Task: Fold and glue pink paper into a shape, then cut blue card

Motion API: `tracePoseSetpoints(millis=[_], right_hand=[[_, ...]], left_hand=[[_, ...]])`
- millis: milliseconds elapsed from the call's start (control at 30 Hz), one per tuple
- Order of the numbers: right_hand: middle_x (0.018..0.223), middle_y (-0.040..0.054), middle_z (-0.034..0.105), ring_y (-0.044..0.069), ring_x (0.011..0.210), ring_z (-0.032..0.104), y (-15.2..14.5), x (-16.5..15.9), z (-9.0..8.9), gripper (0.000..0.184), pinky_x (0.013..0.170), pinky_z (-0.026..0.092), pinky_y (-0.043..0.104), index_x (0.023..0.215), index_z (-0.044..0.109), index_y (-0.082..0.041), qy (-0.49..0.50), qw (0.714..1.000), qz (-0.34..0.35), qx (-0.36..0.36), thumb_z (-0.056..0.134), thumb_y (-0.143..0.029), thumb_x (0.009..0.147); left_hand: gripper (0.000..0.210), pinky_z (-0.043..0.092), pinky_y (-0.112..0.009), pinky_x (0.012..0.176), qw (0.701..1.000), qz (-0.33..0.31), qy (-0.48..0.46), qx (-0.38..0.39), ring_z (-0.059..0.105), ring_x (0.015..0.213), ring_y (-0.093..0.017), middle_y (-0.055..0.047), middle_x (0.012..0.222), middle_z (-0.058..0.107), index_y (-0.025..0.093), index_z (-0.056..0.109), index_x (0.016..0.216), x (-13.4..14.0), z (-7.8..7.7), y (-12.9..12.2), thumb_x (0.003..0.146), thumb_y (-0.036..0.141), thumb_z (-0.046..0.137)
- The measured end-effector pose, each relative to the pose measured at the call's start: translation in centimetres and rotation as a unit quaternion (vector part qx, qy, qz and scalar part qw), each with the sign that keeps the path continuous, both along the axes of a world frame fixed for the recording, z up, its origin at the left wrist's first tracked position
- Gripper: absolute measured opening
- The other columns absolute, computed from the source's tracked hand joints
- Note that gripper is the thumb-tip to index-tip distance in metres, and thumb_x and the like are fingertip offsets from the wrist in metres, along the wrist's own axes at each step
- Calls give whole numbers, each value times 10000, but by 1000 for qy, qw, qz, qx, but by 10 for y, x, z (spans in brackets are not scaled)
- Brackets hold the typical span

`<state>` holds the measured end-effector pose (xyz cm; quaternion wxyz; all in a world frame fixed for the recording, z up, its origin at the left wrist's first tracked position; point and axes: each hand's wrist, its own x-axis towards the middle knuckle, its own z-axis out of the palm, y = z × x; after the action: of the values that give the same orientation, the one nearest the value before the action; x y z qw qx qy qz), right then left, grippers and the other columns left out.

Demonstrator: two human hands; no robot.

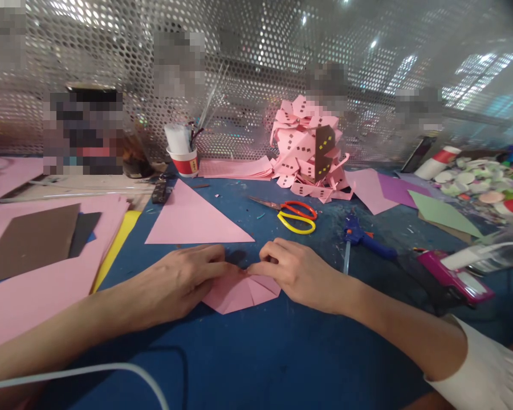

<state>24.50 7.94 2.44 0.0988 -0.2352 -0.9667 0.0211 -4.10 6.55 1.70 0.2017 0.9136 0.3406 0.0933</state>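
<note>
A folded sheet of pink paper (235, 295) with several creases lies on the blue table in front of me. My left hand (192, 276) is closed on its left side, fingers curled at the upper edge. On the other side my right hand (293, 273) pinches the same paper, its thumb and forefinger close to the left fingertips. The paper's upper edge is partly hidden by both hands. Just beyond them rests a flat pink paper triangle (194, 219). Scissors (288, 213) with one red and one yellow handle loop lie behind my right hand.
A blue glue gun (365, 236) sits to the right, near a magenta device (455, 276). Pink folded-paper pieces (299, 148) are piled at the back. Pink and brown sheets (32, 239) cover the left side. A paper cup (183, 161) stands by the perforated screen. A white cable (111, 367) crosses the lower left.
</note>
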Motion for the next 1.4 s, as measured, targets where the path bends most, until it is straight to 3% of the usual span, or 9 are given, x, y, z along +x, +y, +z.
tracePoseSetpoints(millis=[300, 567, 700, 800, 900, 1133, 1400], right_hand=[[1096, 73, 591, 192, 986, 523, 0, 1, 2, 308, 870, 486, 343, 1122, 658, -168, 12, 1000, -9, -24, 445, -14, 961], [1070, 60, 610, 178, 952, 515, 1, 4, 0, 236, 839, 474, 320, 993, 624, -155, 30, 999, -4, -36, 450, 1, 956], [1087, 70, 605, 190, 979, 520, 0, 4, -1, 275, 869, 480, 335, 1081, 633, -149, 28, 999, -5, -27, 437, 1, 960], [1107, 81, 600, 203, 987, 521, 0, 3, -1, 337, 872, 488, 353, 1184, 629, -163, 24, 1000, -1, -16, 423, -10, 966], [1092, 83, 605, 200, 976, 522, 0, 3, 0, 323, 861, 492, 354, 1139, 640, -160, 23, 999, -1, -23, 417, -7, 963], [1070, 67, 608, 180, 955, 518, 1, 4, 0, 246, 843, 487, 329, 995, 615, -157, 26, 999, -6, -29, 437, 6, 947], [1024, 84, 609, 193, 917, 517, 1, 4, -2, 223, 823, 482, 343, 973, 595, -148, 22, 999, -14, -18, 412, -21, 969]], left_hand=[[330, 410, -254, 694, 1000, 15, -13, -20, 598, 805, -163, -40, 971, 608, 246, 632, 1102, 3, 11, -1, 949, 61, 406], [208, 389, -246, 693, 998, 25, -35, -35, 571, 784, -146, -16, 906, 589, 212, 590, 912, 2, 10, -1, 928, 66, 443], [205, 384, -242, 682, 998, 21, -38, -34, 562, 768, -139, -15, 895, 587, 207, 584, 895, 2, 9, 1, 930, 66, 439], [274, 387, -240, 686, 999, 16, -35, -31, 571, 777, -139, -20, 935, 594, 222, 620, 995, 3, 9, 1, 921, 42, 428], [313, 388, -243, 679, 999, 14, -33, -25, 580, 781, -144, -25, 951, 599, 235, 633, 1060, 4, 8, 1, 925, 45, 424], [243, 404, -229, 694, 998, 27, -41, -47, 593, 789, -138, -19, 926, 611, 219, 635, 938, 1, 10, 1, 909, 55, 458], [176, 383, -229, 624, 997, 39, -58, -35, 552, 692, -126, -7, 831, 612, 196, 602, 856, 2, 8, 2, 879, 75, 476]])
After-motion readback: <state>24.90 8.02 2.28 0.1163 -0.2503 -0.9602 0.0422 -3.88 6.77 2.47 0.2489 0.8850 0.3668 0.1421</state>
